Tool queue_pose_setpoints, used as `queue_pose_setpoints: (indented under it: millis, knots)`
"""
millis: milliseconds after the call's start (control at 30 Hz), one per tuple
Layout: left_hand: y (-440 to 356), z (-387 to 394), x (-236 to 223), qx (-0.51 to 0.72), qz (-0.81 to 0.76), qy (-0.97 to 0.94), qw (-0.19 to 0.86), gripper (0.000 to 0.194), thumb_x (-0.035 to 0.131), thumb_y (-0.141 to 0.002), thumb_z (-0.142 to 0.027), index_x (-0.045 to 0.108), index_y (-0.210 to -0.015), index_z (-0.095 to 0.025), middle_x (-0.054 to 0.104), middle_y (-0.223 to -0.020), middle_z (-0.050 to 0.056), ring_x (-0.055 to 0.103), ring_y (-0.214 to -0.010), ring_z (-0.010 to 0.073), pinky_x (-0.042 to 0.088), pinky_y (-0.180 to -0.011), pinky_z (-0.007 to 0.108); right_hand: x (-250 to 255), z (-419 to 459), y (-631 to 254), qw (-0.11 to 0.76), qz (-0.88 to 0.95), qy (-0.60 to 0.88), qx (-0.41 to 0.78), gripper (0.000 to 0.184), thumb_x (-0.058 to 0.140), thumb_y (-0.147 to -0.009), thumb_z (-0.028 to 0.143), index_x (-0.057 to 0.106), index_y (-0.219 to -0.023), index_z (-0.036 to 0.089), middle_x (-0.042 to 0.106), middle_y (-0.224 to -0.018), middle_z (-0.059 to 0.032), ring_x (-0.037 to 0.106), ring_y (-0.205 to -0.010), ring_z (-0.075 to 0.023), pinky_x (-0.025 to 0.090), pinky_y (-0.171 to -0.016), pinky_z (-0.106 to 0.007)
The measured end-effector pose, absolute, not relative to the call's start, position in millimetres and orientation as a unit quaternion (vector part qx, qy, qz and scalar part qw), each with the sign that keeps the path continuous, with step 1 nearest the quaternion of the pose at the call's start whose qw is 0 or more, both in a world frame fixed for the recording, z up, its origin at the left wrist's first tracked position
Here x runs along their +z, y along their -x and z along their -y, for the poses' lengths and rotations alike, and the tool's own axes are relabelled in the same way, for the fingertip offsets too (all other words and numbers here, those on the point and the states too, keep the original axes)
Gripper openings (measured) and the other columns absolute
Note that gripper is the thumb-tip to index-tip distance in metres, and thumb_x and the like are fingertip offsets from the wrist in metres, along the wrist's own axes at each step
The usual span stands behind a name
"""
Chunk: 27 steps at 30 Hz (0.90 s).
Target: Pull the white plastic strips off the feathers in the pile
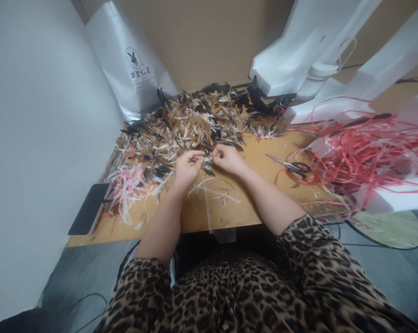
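My left hand (188, 167) and my right hand (227, 159) meet over the table, thumb and fingers of each pinched together. Between their fingertips is a small bunch of feathers (208, 168) with a bit of red string at its top; the exact grip of each hand is too small to make out fully. Just beyond lies a large heap of brown, black and white feathers (191, 125). Thin clear plastic strips (209, 203) lie on the tabletop below my hands.
Scissors (288, 164) with black handles lie right of my hands, beside a tangled pile of red string (371, 155). A phone (90, 209) rests at the left edge near pink and white strips (127, 187). A white bag (125, 60) and a white bottle (315, 78) stand behind.
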<state>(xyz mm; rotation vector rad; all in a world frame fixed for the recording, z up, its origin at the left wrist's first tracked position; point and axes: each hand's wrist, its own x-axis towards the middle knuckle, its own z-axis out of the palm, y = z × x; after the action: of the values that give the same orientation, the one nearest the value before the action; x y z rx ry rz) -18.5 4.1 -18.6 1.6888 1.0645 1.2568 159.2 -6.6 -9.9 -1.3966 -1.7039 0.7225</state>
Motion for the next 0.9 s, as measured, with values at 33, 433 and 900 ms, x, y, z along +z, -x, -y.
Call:
queue_pose_setpoints:
  millis: [33,433,900]
  knots:
    - [19,-4,-19,0.495,-0.416,-0.656,0.389,0.022,0.066,-0.070,-0.014,0.072,-0.091,-0.015,0.070,-0.078,0.004,0.062,-0.068,0.0104,0.051,-0.065,0.023,-10,7,-159,0.408,0.663,0.551,0.300,0.006,0.056,-0.067,0.019,0.058,-0.072,0.017,0.059,-0.059,0.0015,0.049,-0.052,-0.0097,0.035,-0.052,-0.022]
    - [20,-4,-8,0.478,-0.394,-0.583,0.526,0.031,0.076,-0.061,-0.019,0.066,-0.089,-0.014,0.063,-0.065,-0.002,0.059,-0.057,0.0076,0.048,-0.058,0.020,-12,6,-159,0.472,0.625,0.540,0.308,0.006,0.056,-0.069,0.019,0.058,-0.074,0.019,0.062,-0.057,0.0019,0.056,-0.050,-0.0108,0.039,-0.052,-0.022]
    - [17,5,-1,0.424,-0.330,-0.440,0.720,0.030,0.080,-0.067,-0.031,0.065,-0.088,-0.015,0.070,-0.075,0.003,0.063,-0.060,0.0075,0.050,-0.056,0.019,-6,17,-144,0.588,0.573,0.484,0.304,0.017,0.053,-0.084,0.038,0.055,-0.087,0.021,0.066,-0.078,-0.0030,0.062,-0.069,-0.0146,0.049,-0.069,-0.028]
